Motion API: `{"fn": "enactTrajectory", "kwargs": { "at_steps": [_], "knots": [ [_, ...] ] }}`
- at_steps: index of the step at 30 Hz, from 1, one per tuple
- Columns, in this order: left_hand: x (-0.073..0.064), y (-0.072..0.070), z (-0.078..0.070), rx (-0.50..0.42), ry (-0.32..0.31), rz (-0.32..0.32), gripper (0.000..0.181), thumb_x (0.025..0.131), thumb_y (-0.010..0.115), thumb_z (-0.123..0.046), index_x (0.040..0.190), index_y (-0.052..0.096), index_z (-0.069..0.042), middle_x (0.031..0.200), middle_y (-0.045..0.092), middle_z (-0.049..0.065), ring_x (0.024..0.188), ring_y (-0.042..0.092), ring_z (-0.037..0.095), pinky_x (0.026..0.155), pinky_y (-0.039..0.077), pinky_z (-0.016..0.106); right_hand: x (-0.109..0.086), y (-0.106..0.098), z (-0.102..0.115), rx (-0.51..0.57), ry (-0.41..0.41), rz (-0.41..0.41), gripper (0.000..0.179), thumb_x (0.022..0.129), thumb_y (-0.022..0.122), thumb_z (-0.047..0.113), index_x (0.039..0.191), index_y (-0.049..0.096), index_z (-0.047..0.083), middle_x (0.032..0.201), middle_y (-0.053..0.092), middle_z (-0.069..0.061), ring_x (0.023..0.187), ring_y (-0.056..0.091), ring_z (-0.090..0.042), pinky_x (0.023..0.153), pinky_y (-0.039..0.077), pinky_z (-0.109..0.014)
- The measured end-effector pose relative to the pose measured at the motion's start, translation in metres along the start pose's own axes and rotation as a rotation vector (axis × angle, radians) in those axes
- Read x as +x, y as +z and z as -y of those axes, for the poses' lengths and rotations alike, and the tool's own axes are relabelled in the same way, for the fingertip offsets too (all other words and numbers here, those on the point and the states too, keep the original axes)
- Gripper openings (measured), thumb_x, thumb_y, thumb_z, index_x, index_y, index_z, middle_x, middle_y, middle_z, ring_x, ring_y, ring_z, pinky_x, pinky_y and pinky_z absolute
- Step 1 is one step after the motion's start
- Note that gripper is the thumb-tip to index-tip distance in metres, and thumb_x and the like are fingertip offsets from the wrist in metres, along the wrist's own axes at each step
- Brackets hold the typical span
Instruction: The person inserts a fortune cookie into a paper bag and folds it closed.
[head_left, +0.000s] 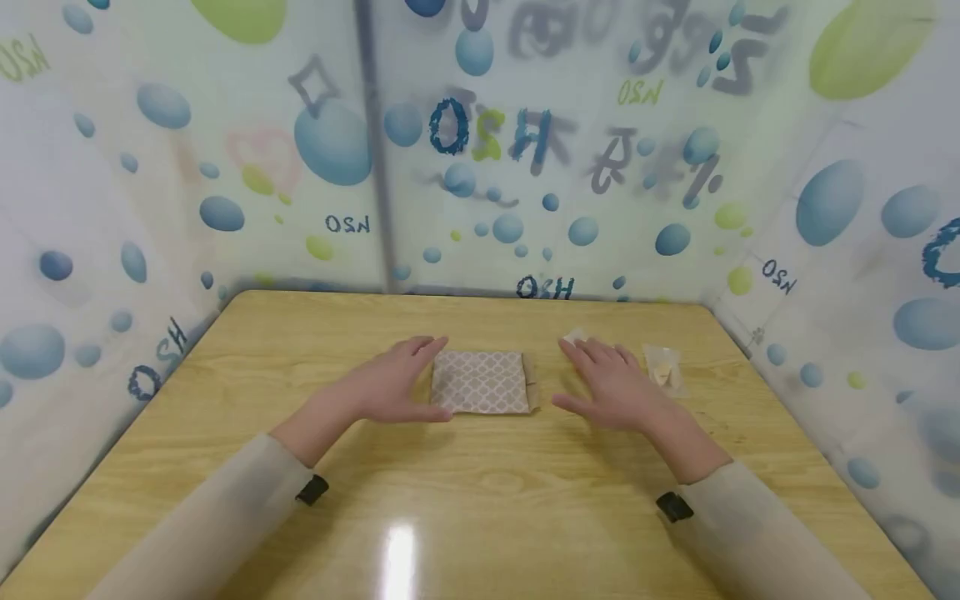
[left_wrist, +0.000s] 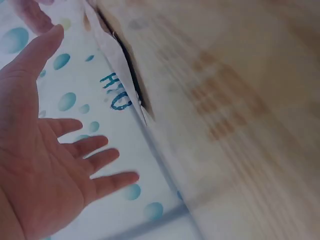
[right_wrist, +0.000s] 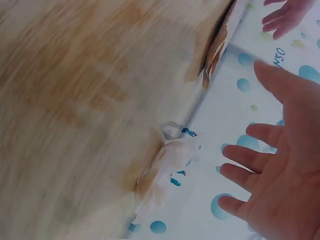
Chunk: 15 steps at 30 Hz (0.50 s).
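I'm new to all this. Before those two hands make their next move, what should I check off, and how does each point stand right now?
1. Left hand free: ok, holding nothing, fingers extended.
2. Right hand free: ok, also holding nothing.
3. Patterned packet between the hands: ok, lying on the table.
4. Clear packet outside the space between the hands: ok, it lies beyond the right hand's outer side.
5. White item by the right fingertips identified: cannot tell, partly hidden.
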<state>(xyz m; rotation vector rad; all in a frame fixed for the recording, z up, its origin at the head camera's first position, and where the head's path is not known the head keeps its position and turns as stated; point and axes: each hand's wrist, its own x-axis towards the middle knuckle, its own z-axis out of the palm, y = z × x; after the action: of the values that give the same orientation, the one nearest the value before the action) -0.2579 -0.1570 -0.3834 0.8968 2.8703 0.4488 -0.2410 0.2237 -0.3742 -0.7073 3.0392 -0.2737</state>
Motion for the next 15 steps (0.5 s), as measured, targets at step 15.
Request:
{"fn": "enactTrajectory", "kwargs": {
  "at_steps": [15],
  "knots": [
    [0.065,0.012,-0.007,-0.138,-0.015,0.247,0.124,0.085,0.092,-0.053,0.176,0.019,-0.012,0.181,0.020,0.024,0.168,0.021,0.045,0.135,0.025,0.062,0.013,0.007,0.006,0.116,-0.009,0.097,0.073,0.108,0.067,0.044,0.168,0.043,0.009,0.167,0.048,-0.027,0.152,0.048,-0.051,0.124,0.036,-0.072]
  ]
}}
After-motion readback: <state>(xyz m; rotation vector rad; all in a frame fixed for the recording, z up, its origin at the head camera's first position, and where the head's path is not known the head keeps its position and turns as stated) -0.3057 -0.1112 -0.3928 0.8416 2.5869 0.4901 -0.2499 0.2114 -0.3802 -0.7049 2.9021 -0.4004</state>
